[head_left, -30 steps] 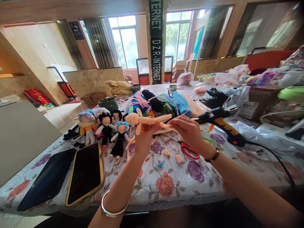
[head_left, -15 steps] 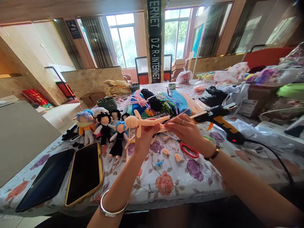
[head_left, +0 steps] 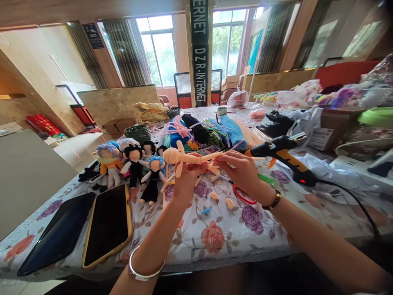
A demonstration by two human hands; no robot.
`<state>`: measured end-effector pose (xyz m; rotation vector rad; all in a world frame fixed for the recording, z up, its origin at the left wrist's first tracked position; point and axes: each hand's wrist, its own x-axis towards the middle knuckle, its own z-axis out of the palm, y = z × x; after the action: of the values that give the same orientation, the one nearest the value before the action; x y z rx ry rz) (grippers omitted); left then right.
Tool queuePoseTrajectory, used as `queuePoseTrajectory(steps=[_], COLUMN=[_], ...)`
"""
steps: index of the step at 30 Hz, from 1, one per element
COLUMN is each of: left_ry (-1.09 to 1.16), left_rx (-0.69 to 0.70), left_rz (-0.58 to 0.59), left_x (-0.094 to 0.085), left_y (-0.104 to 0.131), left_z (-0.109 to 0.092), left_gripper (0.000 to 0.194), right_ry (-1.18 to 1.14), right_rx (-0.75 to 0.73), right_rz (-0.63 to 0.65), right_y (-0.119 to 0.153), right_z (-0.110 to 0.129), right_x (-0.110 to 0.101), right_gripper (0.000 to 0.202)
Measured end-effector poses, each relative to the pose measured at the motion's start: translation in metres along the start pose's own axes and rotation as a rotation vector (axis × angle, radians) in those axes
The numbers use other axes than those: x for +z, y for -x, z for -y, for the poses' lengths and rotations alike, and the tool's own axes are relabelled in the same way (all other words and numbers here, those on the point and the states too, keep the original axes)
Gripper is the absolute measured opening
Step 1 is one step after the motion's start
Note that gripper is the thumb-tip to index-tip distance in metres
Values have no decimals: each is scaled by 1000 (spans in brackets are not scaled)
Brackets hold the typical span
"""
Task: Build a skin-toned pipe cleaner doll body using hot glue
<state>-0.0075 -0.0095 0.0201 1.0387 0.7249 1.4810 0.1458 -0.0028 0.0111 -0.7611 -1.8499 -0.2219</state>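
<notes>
Desk [head_left: 190, 235]: floral cloth on top, carries all items below.
Stem pile [head_left: 208, 133]: fuzzy craft stems in blue, black, pink, peach; sits beyond the hands.
Doll group [head_left: 134, 166]: at least 5 dressed dolls, left of the left hand, overlapping each other.
Glue gun [head_left: 281, 157]: right of the right hand, nozzle toward it, red light on, cord running right.
Yellow-cased phone [head_left: 107, 225]: flat, near left edge, dark screen up; glossy dark slab [head_left: 58, 233] just beside it.
Left hand [head_left: 187, 180]: silver bangle at wrist; fingers closed around the unfinished doll's lower body.
Right hand [head_left: 241, 168]: beaded bracelet; fingers pinching a pale stem [head_left: 259, 158] by the legs, tail sticking out past the hand. Exact contact with legs: can't tell.
Unfinished doll [head_left: 181, 157]: plain peach, held above the desk in front of the pile, head left, arms crosswise, legs right.
Scissors [head_left: 250, 202]: red handle, below right hand, partly hidden.
Peach bits [head_left: 229, 203]: 2, near scissors.
Blue scrap [head_left: 205, 211]: 1, near them.
</notes>
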Motion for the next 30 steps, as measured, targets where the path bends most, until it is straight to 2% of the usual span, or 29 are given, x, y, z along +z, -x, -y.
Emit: queuePoseTrajectory(steps=[8,12,16,26,30], left_ry=[65,60,24,-1,-4], left_rx=[14,40,65,233,237], left_rz=[4,-25,-32,-48,-72], left_x=[-2,-2,0,4,3], left_y=[0,0,0,2,2], left_z=[4,5,4,4,6], left_gripper=[40,42,42,36,36], right_ry=[-303,-587,-889,-1264,-1366], right_rx=[489,666,908,1160,1278], right_rz=[172,271,397,356,263], right_y=[-3,-6,-10,-15,-15], right_z=[5,9,17,24,33], right_x=[4,2,-3,-2,1], right_gripper=[24,25,25,21,16])
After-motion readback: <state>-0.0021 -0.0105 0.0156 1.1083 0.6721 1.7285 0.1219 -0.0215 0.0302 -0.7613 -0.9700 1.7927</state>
